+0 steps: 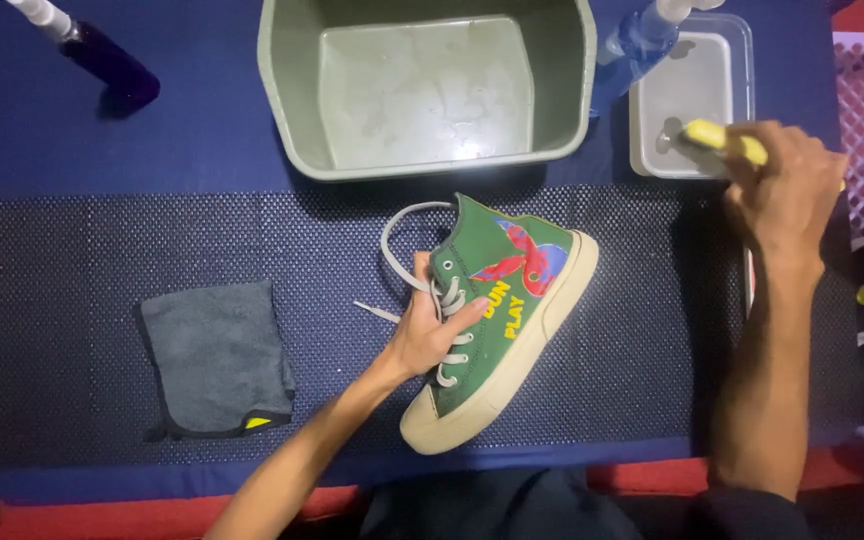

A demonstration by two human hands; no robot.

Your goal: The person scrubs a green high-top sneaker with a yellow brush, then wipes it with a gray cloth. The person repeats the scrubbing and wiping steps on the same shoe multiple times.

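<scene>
Left hand [430, 335]: fingers closed on green sneaker [500, 318], table's front middle.
Right hand [784, 195]: fingers gripping yellow brush [720, 139] over clear tray [690, 95], back right corner.

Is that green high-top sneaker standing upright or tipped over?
Tipped: the green high-top sneaker lies on its side, cream sole edge facing right, left hand gripping its laces.

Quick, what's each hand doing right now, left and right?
Left hand: closed on the green sneaker, gripping it at the laces.
Right hand: closed on a yellow brush, held over the small clear tray.
</scene>
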